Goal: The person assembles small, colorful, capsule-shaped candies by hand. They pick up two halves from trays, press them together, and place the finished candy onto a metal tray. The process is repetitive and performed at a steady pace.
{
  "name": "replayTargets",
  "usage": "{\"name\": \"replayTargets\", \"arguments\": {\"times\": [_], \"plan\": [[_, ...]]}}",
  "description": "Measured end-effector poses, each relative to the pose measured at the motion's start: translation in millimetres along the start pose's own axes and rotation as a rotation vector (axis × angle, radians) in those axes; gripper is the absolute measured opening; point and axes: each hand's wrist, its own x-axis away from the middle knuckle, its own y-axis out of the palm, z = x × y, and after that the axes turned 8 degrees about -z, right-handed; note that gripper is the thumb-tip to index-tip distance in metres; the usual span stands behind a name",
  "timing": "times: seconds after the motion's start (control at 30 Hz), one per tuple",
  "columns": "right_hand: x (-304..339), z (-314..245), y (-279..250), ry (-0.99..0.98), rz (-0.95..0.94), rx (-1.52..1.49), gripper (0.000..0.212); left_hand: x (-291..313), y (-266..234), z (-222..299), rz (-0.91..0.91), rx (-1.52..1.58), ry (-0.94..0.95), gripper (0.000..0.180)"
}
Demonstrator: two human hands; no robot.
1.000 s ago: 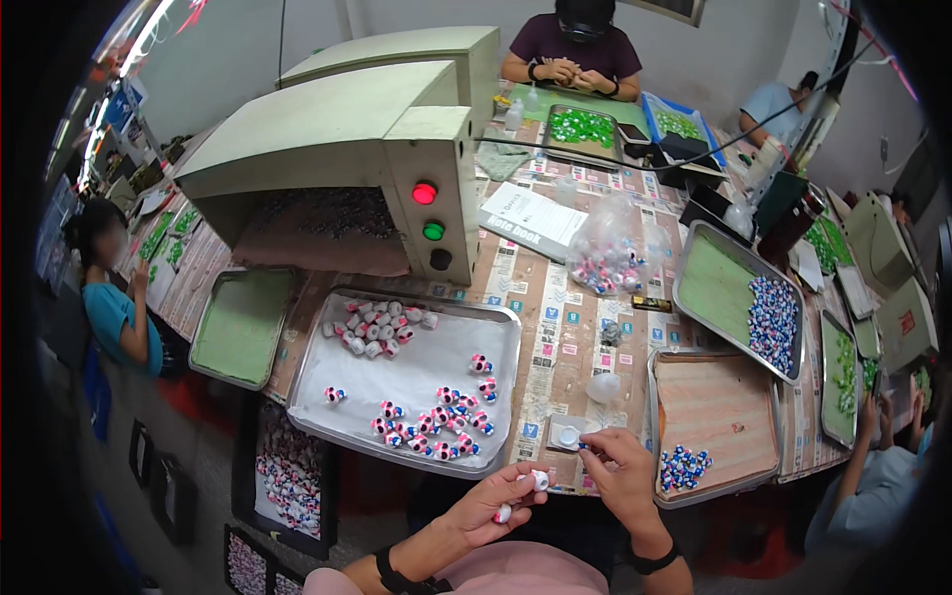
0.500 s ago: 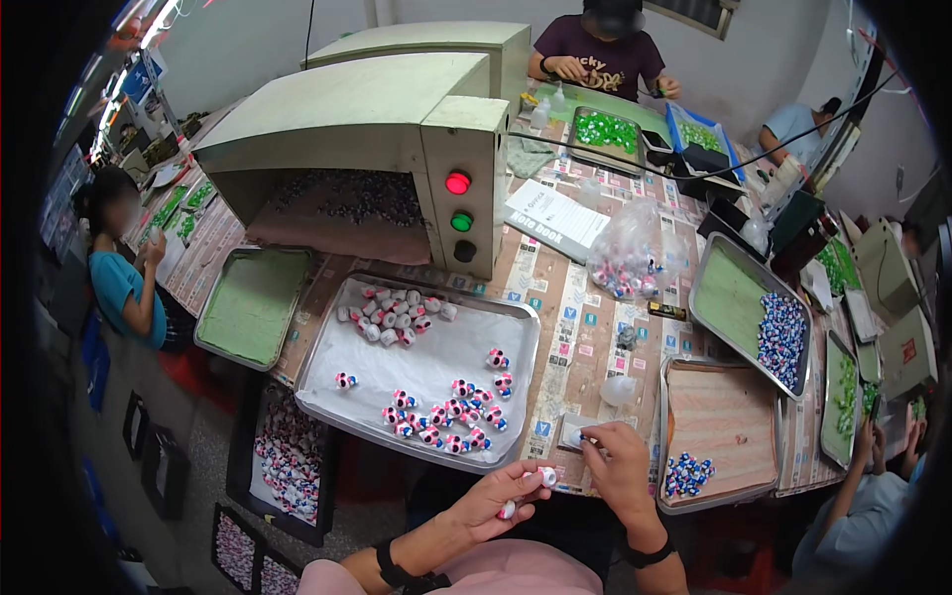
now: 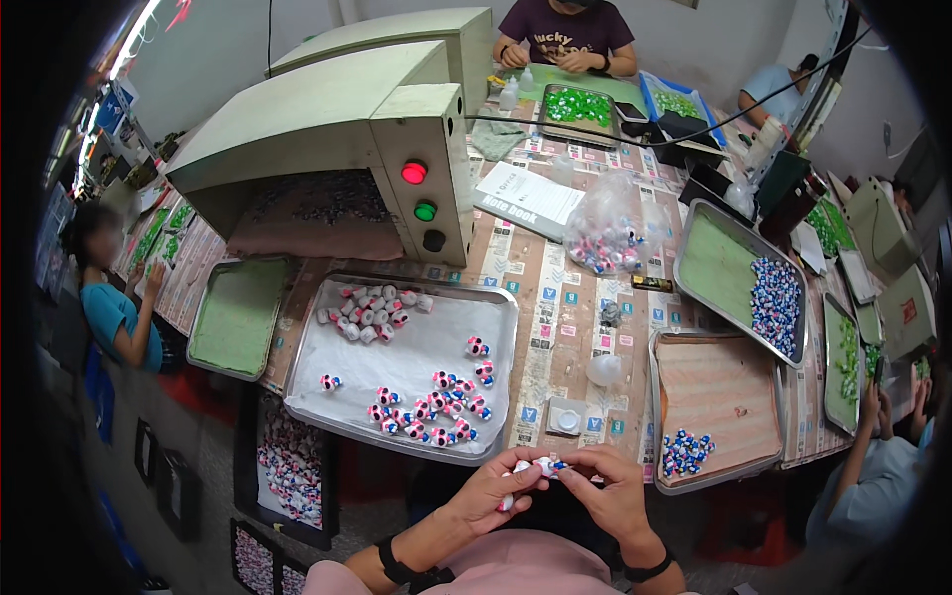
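My left hand [image 3: 499, 490] is closed around a small white figurine head [image 3: 523, 466], holding it between thumb and fingertips. A second white-and-red piece [image 3: 507, 503] sticks out lower down in the same hand. My right hand [image 3: 607, 488] pinches a small blue-and-white figurine part [image 3: 551, 466] against that head; the fingers partly hide where the two meet. Just beyond my hands lies a small white square dish [image 3: 566, 417]. To the left, a metal tray [image 3: 307, 416] lined with white paper bears white-and-pink heads at its far side and several pieces with blue parts nearer.
A brown-lined tray [image 3: 773, 416] on the right has blue-and-white parts in its near corner; a green-lined tray [image 3: 709, 253] overlaps it. A large machine [image 3: 397, 114] with red and green lights stands behind. A plastic bag [image 3: 607, 223] and notebook [image 3: 526, 201] lie mid-table. Co-workers sit around.
My right hand has moved left from the white square dish, bringing the blue-and-white part to the head in my left hand. The view has shifted slightly. The far co-worker's hands have come closer together.
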Motion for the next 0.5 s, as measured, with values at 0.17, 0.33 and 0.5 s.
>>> {"name": "replayTargets", "arguments": {"times": [0.17,0.33,0.5], "plan": [[0.2,-0.2,-2.6,0.003,-0.045,0.004,0.018,0.9,4.7,-1.2,0.055,-0.083,0.030,0.022],[3.1,7.0,-4.4,-0.046,-0.053,0.032,0.016,-0.1,4.3,-4.0,0.047,-0.136,0.046,0.022],[1.3,2.3,-9.5,-0.023,-0.111,-0.023,0.021,5.0,13.0,4.8,0.071,-0.229,0.016,0.022]]}}
